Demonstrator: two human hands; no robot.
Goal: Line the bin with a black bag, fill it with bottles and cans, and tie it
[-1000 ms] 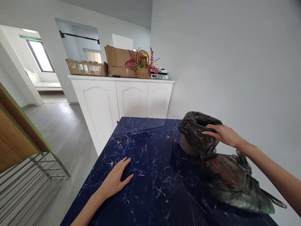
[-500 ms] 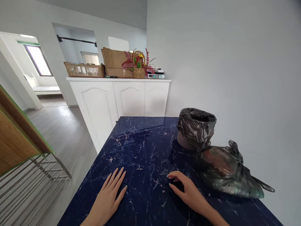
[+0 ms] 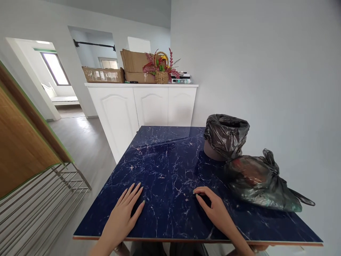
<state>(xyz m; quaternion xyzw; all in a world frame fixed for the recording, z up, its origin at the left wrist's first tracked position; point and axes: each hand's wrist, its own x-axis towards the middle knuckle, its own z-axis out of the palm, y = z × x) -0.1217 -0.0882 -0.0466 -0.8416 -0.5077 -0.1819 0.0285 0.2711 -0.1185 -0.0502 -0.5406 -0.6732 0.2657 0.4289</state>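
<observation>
Well, L hand (image 3: 121, 217) flat, R hand (image 3: 215, 209) half-curled, both empty, on glossy marbled tbl (image 3: 165, 209) nr crinkly bag (image 3: 253, 183).

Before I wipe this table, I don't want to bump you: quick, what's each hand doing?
Left hand: open, palm down on the blue table, holding nothing visible.
Right hand: half-open, loosely curled, nothing visible in it.

Left hand (image 3: 124, 215): lower left of centre, back up, flat, fingers extended and slightly fanned toward upper right, thumb out to the right. Left forearm (image 3: 102, 245) exits bottom edge, wrist about straight. Right hand (image 3: 214, 211): lower right of centre, loose half-curl, index and thumb arched, tips close together, pointing left. Right forearm (image 3: 238, 239) runs to bottom edge, lower right.
</observation>
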